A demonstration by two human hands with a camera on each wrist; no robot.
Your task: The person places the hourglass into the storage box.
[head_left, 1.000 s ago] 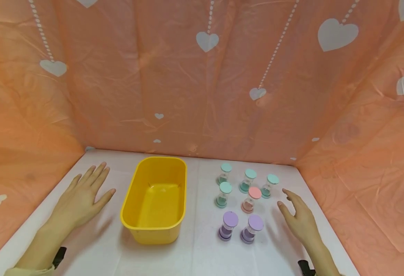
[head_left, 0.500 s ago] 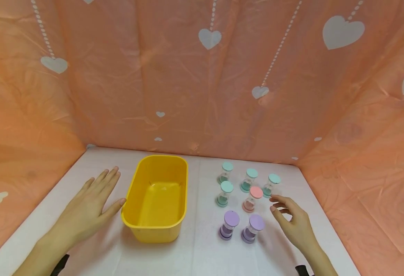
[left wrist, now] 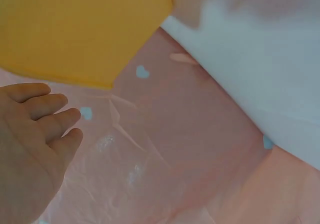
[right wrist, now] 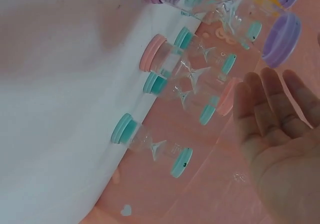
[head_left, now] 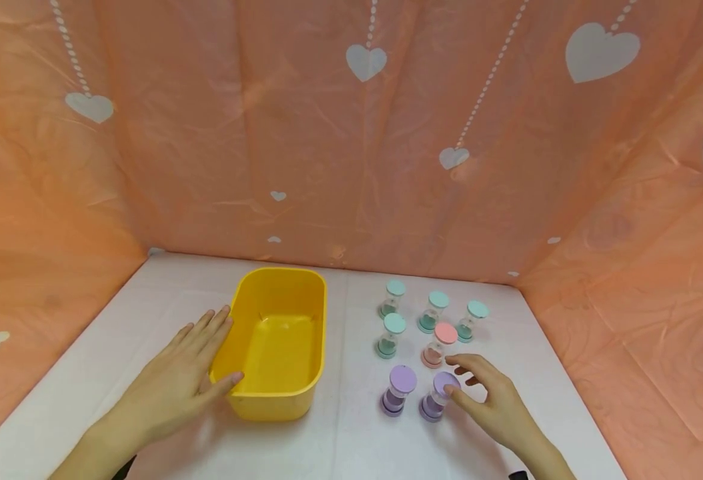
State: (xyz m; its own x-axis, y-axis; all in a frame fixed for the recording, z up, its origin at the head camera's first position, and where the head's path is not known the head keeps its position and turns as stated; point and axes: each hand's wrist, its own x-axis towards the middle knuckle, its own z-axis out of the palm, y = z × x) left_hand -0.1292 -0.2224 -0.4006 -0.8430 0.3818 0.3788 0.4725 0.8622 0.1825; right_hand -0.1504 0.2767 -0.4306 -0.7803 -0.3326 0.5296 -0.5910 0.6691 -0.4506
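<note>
My left hand (head_left: 174, 380), fingers straight, lies along the left rim of a yellow plastic tub (head_left: 273, 405), its thumb overlapping the near left corner. In the left wrist view the fingertips (left wrist: 56, 101) are just beside the tub's wall (left wrist: 75, 39). My right hand (head_left: 495, 403) is at the right side of a purple-capped hourglass (head_left: 433, 404), fingers loosely bent and thumb overlapping its cap. The right wrist view has the fingers spread just beside the purple cap (right wrist: 282, 39). Another purple hourglass (head_left: 395, 398) stands to its left, and a pink hourglass (head_left: 437, 348) stands behind.
Several teal hourglasses (head_left: 390, 335) stand upright behind and left of the pink one, with one teal hourglass (head_left: 472, 320) at the back right. The white table (head_left: 357, 447) is enclosed by orange cloth walls (head_left: 303, 167) with heart prints.
My left hand has moved right, from the table's left side to the tub's rim. The right hand has come left and nearer, from beside the teal hourglass to the purple one.
</note>
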